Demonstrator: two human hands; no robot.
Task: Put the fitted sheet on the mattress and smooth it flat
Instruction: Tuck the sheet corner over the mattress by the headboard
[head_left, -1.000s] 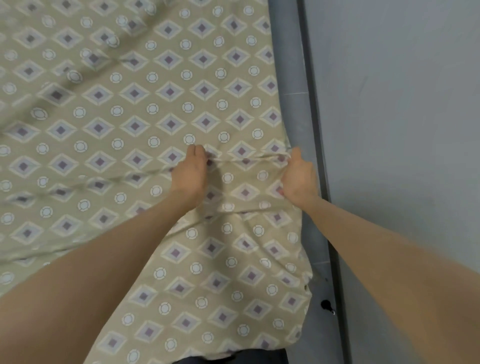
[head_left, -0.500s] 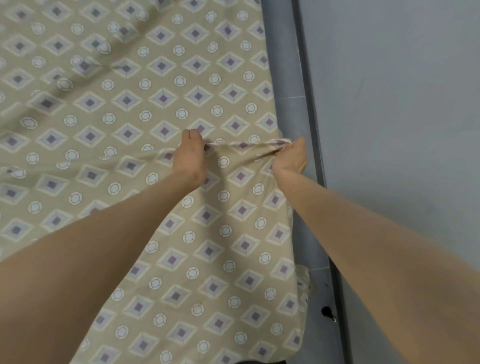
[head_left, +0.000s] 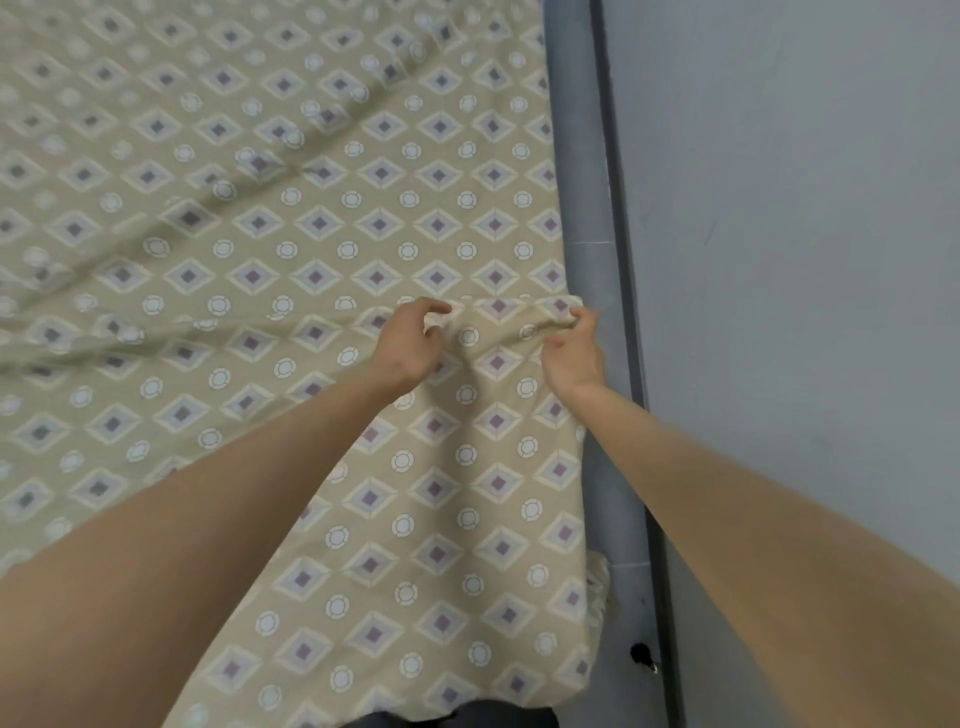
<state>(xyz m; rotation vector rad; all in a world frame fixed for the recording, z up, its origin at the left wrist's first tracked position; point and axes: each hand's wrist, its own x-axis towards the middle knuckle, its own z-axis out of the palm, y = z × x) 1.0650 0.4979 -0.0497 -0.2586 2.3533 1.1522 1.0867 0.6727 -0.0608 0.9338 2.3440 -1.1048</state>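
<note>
A beige fitted sheet with purple diamonds and white circles covers the mattress, which is hidden under it. Long creases run across its left and upper part. My left hand pinches a raised fold of the sheet near the right edge. My right hand grips the same fold at the sheet's right border. The fold bulges up between the two hands.
A grey bed frame rail runs along the sheet's right side, with a dark strip beside it. A grey wall fills the right. A small dark fitting sits low on the rail.
The taut pulled ridge between my hands has gone slack and now bulges. My left hand's fingers have loosened and lifted a little. The view shifted slightly.
</note>
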